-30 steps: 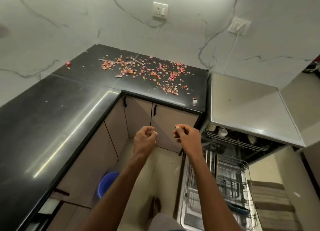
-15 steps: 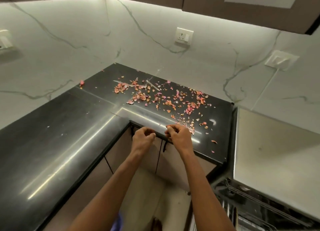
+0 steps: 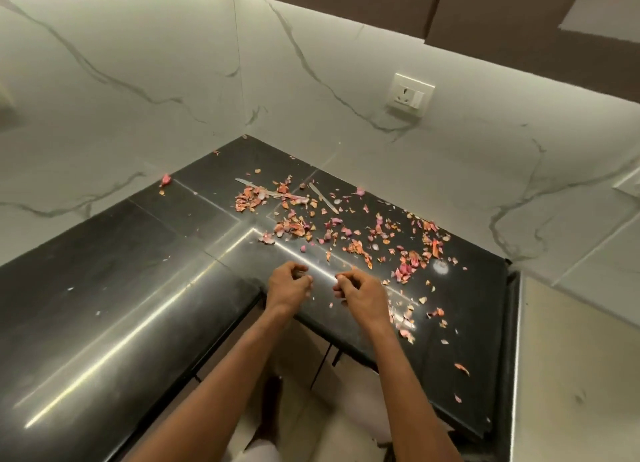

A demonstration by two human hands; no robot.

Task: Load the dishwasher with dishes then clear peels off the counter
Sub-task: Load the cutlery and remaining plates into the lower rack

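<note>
Head view looks down on a glossy black L-shaped stone counter set into a corner of white marble-veined wall panels. Pink and orange papery onion peels lie scattered over the far right stretch of the counter, thickest near the corner and thinning toward the near edge, with a few stray flakes at the right end and one pink piece alone by the left wall. Two thin pale strips lie among the peels close to the back wall. Both bare forearms reach up from the bottom of the picture to the counter's inner corner. The left hand hovers at the counter edge with its fingers curled in toward the palm; whether it has anything between them is not clear. The right hand is just beside it, apart from it, over the counter surface, fingers likewise curled with thumb and fingertips drawn together, and whether they pinch a small bit cannot be told. A white wall socket is fixed to the right-hand panel under brown upper cabinets. At the far right a pale beige flat surface adjoins the counter's end.
</note>
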